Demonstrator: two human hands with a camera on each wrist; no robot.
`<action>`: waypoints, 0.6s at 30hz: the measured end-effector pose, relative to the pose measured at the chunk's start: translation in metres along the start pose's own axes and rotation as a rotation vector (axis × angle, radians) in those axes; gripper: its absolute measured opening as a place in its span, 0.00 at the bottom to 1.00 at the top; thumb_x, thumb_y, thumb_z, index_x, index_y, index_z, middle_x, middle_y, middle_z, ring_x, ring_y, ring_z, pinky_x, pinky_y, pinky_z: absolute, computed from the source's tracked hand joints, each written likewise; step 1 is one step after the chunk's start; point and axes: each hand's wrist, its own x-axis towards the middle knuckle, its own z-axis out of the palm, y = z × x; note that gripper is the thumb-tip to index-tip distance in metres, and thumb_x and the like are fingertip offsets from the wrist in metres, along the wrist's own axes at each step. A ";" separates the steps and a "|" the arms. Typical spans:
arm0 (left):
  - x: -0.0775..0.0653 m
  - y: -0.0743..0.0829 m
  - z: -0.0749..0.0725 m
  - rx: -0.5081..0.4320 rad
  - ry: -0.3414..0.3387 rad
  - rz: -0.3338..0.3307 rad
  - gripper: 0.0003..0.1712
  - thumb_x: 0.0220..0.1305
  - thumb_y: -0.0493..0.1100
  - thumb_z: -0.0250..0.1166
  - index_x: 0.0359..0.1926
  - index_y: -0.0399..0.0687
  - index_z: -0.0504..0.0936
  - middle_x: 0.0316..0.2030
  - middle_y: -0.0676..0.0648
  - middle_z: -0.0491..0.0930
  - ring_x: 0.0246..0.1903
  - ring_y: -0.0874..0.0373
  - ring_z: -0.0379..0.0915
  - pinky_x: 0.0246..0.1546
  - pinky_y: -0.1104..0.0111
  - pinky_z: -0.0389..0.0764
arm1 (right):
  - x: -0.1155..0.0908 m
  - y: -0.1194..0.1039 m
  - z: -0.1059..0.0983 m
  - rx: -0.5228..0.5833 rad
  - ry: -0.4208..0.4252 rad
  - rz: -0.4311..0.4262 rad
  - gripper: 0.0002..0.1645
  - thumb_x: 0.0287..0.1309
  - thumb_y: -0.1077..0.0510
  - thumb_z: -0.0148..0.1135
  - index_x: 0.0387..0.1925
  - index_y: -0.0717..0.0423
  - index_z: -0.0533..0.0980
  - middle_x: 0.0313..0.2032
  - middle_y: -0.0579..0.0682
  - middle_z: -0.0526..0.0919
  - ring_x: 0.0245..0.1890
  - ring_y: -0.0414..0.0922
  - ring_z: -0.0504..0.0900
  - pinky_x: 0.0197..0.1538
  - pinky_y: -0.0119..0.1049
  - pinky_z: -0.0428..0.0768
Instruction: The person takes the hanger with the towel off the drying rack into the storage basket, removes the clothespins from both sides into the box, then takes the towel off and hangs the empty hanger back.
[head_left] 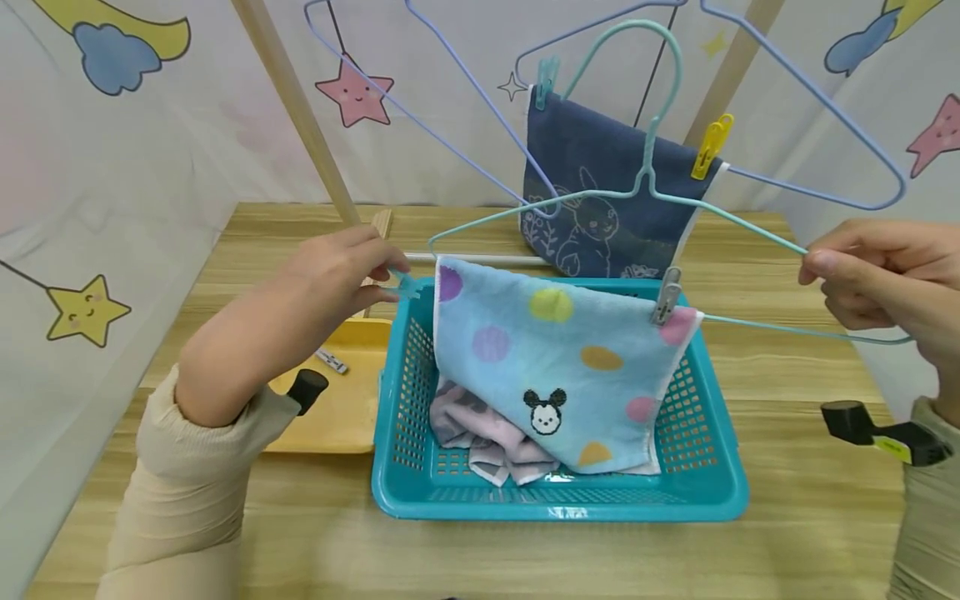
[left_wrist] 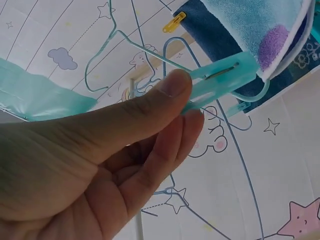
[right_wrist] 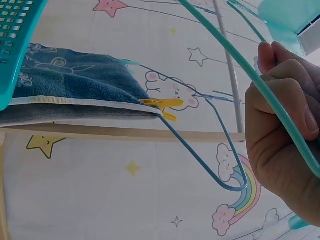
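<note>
Between thumb and fingers my left hand point(head_left: 341, 267) pinches a teal clothespin point(left_wrist: 225, 77), close to the left top corner of a light-blue dotted towel point(head_left: 517, 333). That towel hangs folded over the lower bar of a mint-green hanger point(head_left: 648, 158). A grey clothespin point(head_left: 667, 296) clips its right top corner. On the right, my right hand point(head_left: 885, 283) grips the hanger by its sloping arm, and the hanger's right end passes by the palm. In the right wrist view the hanger's bar point(right_wrist: 270, 95) crosses in front of the curled fingers.
A teal basket point(head_left: 562, 510) below the towel holds a crumpled pink-and-grey cloth point(head_left: 487, 433). Left of it lies a yellow tray point(head_left: 330, 417) with a clothespin point(head_left: 330, 360). Behind, a dark blue towel point(head_left: 600, 167) hangs from a blue hanger point(head_left: 817, 196) with a yellow clothespin point(head_left: 711, 147).
</note>
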 end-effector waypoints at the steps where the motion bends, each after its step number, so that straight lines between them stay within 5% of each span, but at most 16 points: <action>1: -0.002 -0.001 0.000 -0.006 -0.009 -0.026 0.16 0.63 0.33 0.69 0.51 0.36 0.81 0.44 0.41 0.81 0.45 0.48 0.80 0.48 0.56 0.84 | 0.000 0.000 0.000 0.006 -0.003 -0.003 0.17 0.66 0.83 0.40 0.34 0.76 0.77 0.11 0.44 0.58 0.07 0.35 0.53 0.11 0.24 0.49; 18: -0.040 -0.023 0.000 0.070 -0.142 -0.264 0.20 0.61 0.32 0.71 0.54 0.31 0.79 0.50 0.35 0.81 0.48 0.41 0.80 0.50 0.49 0.82 | 0.002 0.006 -0.002 0.095 -0.032 -0.048 0.17 0.66 0.83 0.39 0.35 0.79 0.77 0.11 0.44 0.58 0.06 0.34 0.52 0.10 0.21 0.52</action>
